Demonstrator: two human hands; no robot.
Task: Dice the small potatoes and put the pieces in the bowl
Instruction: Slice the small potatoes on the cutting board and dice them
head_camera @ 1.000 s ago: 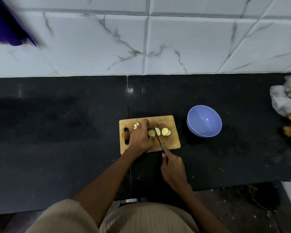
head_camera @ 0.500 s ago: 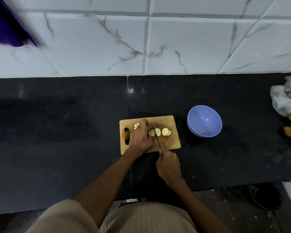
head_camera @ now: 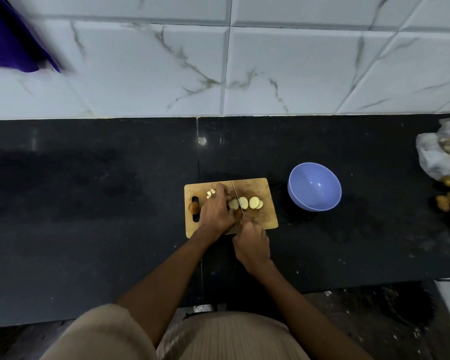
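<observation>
Person's got on a beige short-sleeved top (head_camera: 102,333), ribbed-looking fabric down the front, both forearms bare, nothing on the left hand (head_camera: 216,214) or right hand (head_camera: 252,245).

The left hand (head_camera: 217,214) hides the potato being cut; right edge crops the plastic bag (head_camera: 442,152)

wooden board (head_camera: 266,216), glossy bowl (head_camera: 314,187), seemingly plastic

We have one view only: head-worn, wide-angle, looking forward and steeply down. Cutting board (head_camera: 260,188) sits centre, near; wall tiles (head_camera: 296,74) at 12 o'clock, our lap at 6.
</observation>
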